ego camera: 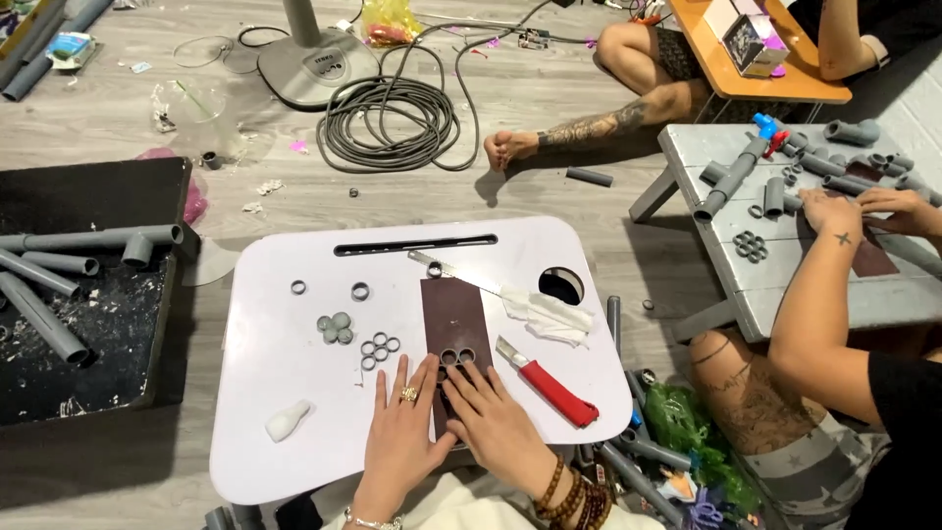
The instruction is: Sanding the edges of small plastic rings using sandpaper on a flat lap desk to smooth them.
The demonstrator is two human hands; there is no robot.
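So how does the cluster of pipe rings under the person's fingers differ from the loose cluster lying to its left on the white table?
The ring cluster under the fingers lies on the dark brown sheet, while the loose ring cluster lies on the bare white table. The first is pressed by the left hand and right hand and partly hidden; the second is untouched and fully in view. Both are short grey rings joined side by side.
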